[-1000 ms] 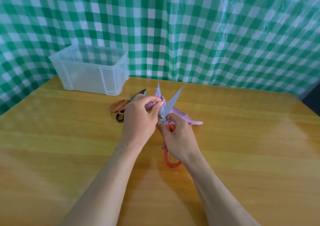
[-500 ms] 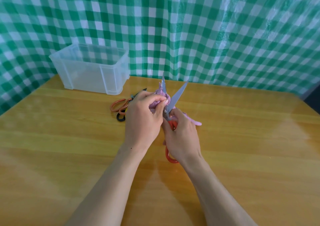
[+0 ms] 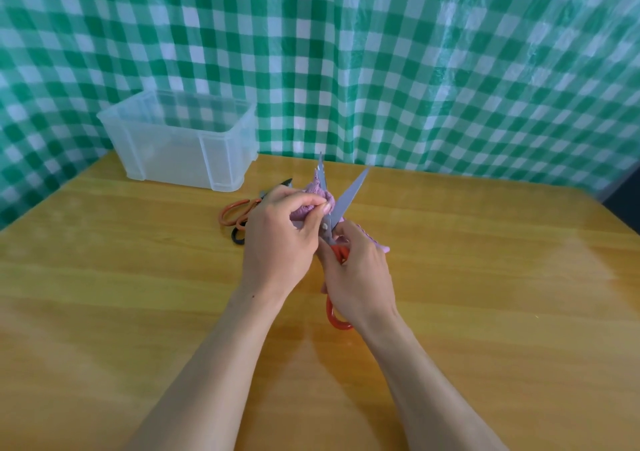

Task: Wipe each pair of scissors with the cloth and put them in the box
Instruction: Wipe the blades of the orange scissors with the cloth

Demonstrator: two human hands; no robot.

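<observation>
Steel-bladed scissors with red plastic handles (image 3: 349,194) held above the middle of the table, tips pointing up and away from the person, blades spread in a narrow V. The right hand (image 3: 358,274) grips the handles, its fingers curled round the upper loop, while the lower red loop shows below the palm. A crumpled lilac cloth (image 3: 313,204) lies against the left blade just above the pivot. The left hand (image 3: 277,246) pinches it there between thumb and bent forefinger, and the remaining fingers are curled under. A tail of the same cloth shows past the right hand's knuckles, on the right. Behind the left hand and partly hidden by it, two more pairs lie together on the tabletop. These are orange-handled scissors (image 3: 233,211) and black-handled scissors (image 3: 238,238); a dark blade tip points toward the box. The translucent, lidless plastic storage box (image 3: 166,152) stands at the far left of the glossy yellow wooden table (image 3: 485,277), well apart from the held pair; no scissors can be made out in it through the clouded wall. A green-and-white checked plastic sheet (image 3: 415,69) hangs behind the table as a backdrop.
</observation>
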